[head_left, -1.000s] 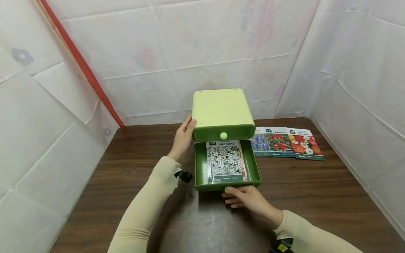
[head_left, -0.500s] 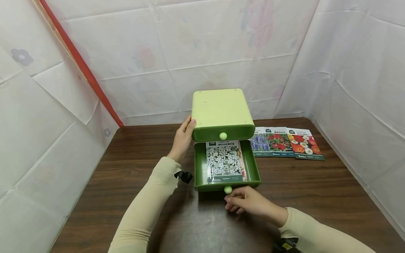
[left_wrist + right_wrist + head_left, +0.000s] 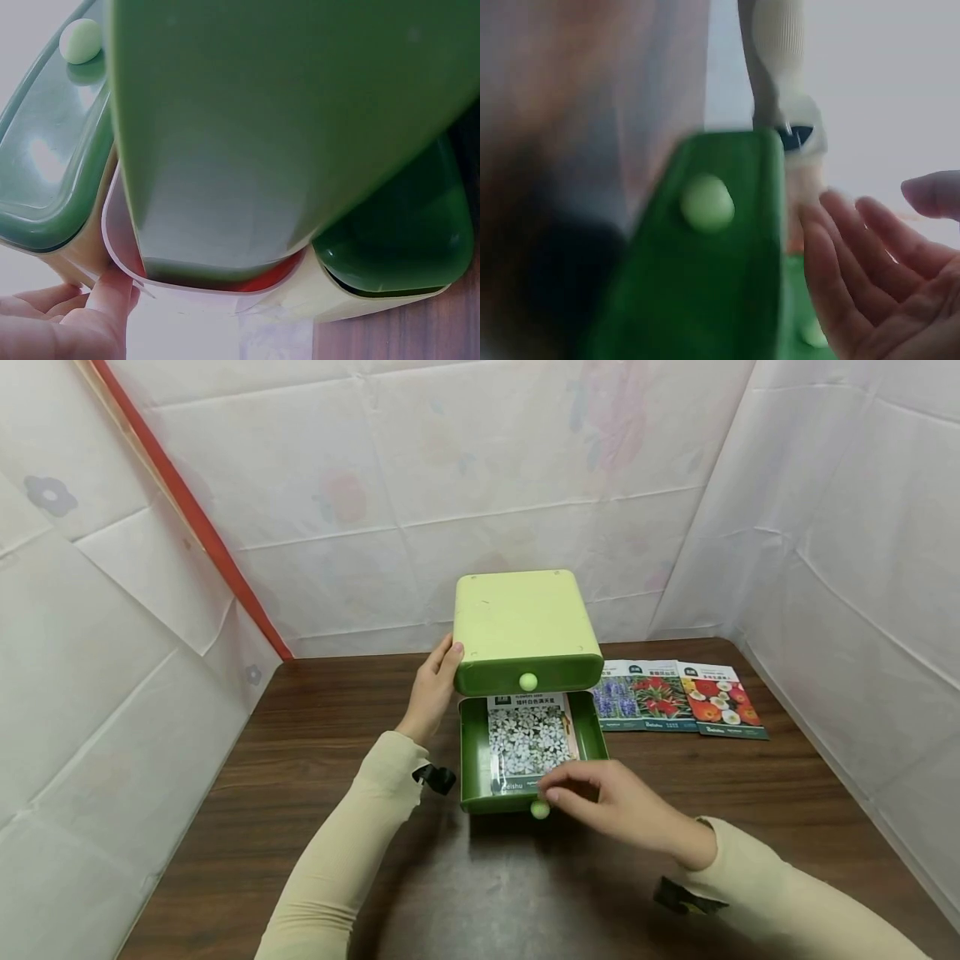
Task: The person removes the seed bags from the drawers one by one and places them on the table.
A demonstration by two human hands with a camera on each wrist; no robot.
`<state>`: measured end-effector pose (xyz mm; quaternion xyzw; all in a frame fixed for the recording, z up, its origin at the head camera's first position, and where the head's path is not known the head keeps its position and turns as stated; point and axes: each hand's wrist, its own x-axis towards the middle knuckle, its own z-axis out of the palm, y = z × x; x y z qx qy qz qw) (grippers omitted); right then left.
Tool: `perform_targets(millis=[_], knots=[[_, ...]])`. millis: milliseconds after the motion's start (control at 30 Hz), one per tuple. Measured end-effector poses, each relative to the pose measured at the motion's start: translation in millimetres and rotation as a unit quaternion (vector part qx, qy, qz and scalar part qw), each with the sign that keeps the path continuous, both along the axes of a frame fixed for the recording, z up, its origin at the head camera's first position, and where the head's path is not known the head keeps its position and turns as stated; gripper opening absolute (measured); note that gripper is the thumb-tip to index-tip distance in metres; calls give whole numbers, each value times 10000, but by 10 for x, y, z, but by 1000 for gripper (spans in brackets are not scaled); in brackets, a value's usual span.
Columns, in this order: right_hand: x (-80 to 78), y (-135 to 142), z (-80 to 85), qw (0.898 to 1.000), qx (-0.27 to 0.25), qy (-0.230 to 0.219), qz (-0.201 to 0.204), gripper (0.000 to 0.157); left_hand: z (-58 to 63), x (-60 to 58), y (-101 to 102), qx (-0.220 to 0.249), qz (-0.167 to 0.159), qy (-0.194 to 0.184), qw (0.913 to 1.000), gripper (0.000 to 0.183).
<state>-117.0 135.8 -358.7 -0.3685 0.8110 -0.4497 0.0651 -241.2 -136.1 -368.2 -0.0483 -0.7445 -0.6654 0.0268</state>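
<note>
A light green cabinet (image 3: 525, 610) with dark green drawers stands near the back of the table. One drawer (image 3: 474, 756) below the top one is pulled out. Inside it lies a seed packet (image 3: 528, 739) printed with white flowers, over another packet whose edge shows. My left hand (image 3: 431, 689) rests against the cabinet's left side, thumb at the front corner; the left wrist view shows its fingers (image 3: 109, 296) on the casing. Over the pulled-out drawer's front edge, just above its round knob (image 3: 540, 810), hovers my right hand (image 3: 615, 802), fingers loosely bent around nothing.
Right of the cabinet lie seed packets with purple flowers (image 3: 618, 697), red flowers (image 3: 663, 697) and orange-and-white flowers (image 3: 722, 700). The top drawer's knob (image 3: 528, 682) faces forward. A lower drawer (image 3: 405, 240) is closed. White sheeting (image 3: 450, 510) surrounds the dark wooden table (image 3: 315, 727).
My right hand has let go of the pulled-out drawer's knob, dropped slightly right, then risen over the drawer's front edge. My left hand and the cabinet have stayed put.
</note>
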Motion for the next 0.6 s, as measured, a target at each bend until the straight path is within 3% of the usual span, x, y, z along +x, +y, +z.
perform_targets(millis=[67,133,233,300,367,600], knots=[[-50,-6,57,9922,190,1181,-350,17,1,-6,-1,5,1,8,10000,66],[-107,-22,83,9737,366,2159,-633,20,2,-8,0,-9,14,6,10000,67],[-189,-55,80,9472,682,2984,-954,28,3,-12,2,-14,56,12,10000,67],[-246,-84,60,9391,894,3148,-1044,31,2,-10,2,-10,49,7,10000,67],[-306,-114,34,9386,1136,3076,-1079,34,-5,-13,0,-18,39,9,10000,67],[-523,-182,-82,9467,2168,2175,-973,55,-8,-3,9,1,90,-13,10000,67]])
